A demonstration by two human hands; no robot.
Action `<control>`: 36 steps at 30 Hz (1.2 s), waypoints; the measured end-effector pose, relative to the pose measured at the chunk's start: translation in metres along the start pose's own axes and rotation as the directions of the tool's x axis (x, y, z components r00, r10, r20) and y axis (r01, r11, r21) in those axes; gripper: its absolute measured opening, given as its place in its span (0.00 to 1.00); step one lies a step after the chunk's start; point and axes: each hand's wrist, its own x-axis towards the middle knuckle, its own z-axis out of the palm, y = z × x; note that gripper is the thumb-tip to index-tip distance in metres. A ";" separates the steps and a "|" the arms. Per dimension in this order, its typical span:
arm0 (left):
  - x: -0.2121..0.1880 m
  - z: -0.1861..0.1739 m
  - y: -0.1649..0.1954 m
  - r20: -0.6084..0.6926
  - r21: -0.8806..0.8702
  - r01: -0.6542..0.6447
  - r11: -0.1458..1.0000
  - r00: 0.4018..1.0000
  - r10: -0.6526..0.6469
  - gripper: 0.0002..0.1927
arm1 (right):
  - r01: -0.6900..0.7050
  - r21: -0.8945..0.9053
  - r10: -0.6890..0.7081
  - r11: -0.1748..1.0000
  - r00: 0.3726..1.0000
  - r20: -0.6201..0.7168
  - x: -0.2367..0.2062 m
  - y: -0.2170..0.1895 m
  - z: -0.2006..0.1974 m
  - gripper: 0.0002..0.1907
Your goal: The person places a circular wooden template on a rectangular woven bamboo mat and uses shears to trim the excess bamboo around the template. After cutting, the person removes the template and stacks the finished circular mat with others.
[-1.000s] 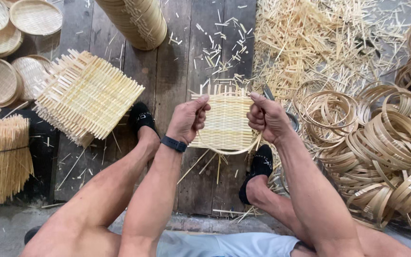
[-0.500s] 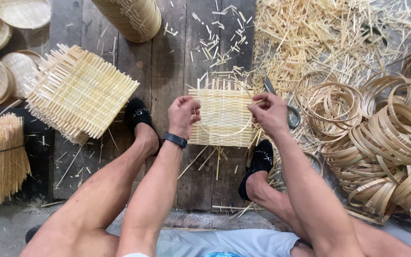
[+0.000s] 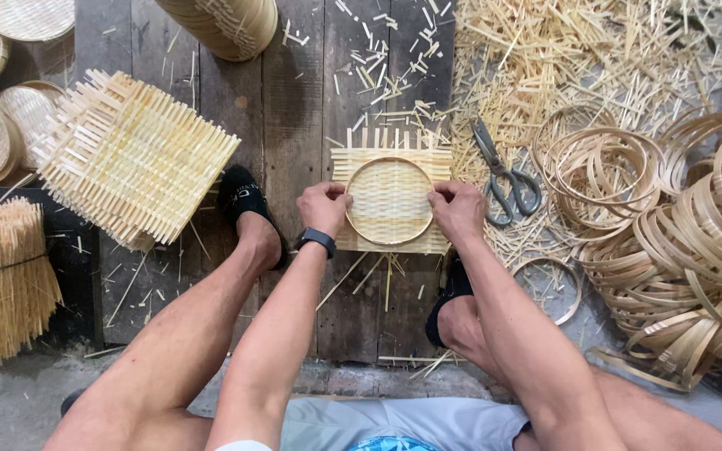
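Left of scissors (image 3: 505, 177): both hands, left hand (image 3: 323, 209), right hand (image 3: 457, 212), fingers closed on bamboo hoop (image 3: 389, 201) atop woven mat (image 3: 392, 159). Advise: keep hoop centred, press evenly.

Woven mat (image 3: 391, 200) between hands: pale bamboo strips, matt, rough-edged. Hoop (image 3: 389, 161) on it: smooth bent bamboo. Scissors (image 3: 503, 171) beside right hand (image 3: 458, 210): dull grey metal. Floor (image 3: 294, 108): dark weathered wood planks.

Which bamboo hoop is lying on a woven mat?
The hoop between the left hand and right hand; the other hoops are piled loose at right.
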 end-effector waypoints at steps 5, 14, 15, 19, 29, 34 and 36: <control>0.004 0.003 -0.009 -0.002 -0.100 0.031 0.994 1.000 -0.031 0.14 | 0.043 0.004 -0.043 0.999 0.998 -0.039 0.000 0.019 0.012 0.10; 0.020 -0.007 -0.024 0.421 -0.340 0.375 0.862 0.881 -0.217 0.20 | -0.508 0.328 0.410 0.796 0.852 0.324 0.012 0.048 0.018 0.16; 0.021 -0.008 -0.024 0.457 -0.367 0.393 0.843 0.866 -0.204 0.18 | -0.453 0.354 0.364 0.818 0.885 0.291 0.012 0.048 0.017 0.16; 0.020 -0.013 -0.022 0.433 -0.374 0.387 0.843 0.876 -0.210 0.17 | -0.347 0.317 0.292 0.883 0.933 0.208 0.007 0.039 0.018 0.15; -0.004 -0.007 -0.003 0.009 -0.008 -0.051 0.999 0.999 0.051 0.09 | -0.062 0.017 0.063 0.998 0.997 -0.043 -0.015 -0.005 0.011 0.08; -0.008 -0.007 0.000 -0.014 -0.007 0.018 1.000 1.000 -0.018 0.09 | -0.033 -0.023 0.033 0.999 0.999 -0.027 -0.017 -0.003 0.008 0.08; -0.007 -0.008 -0.002 0.020 -0.034 0.067 0.997 0.998 -0.066 0.10 | 0.006 -0.023 -0.006 1.000 1.000 -0.027 -0.015 0.002 0.008 0.09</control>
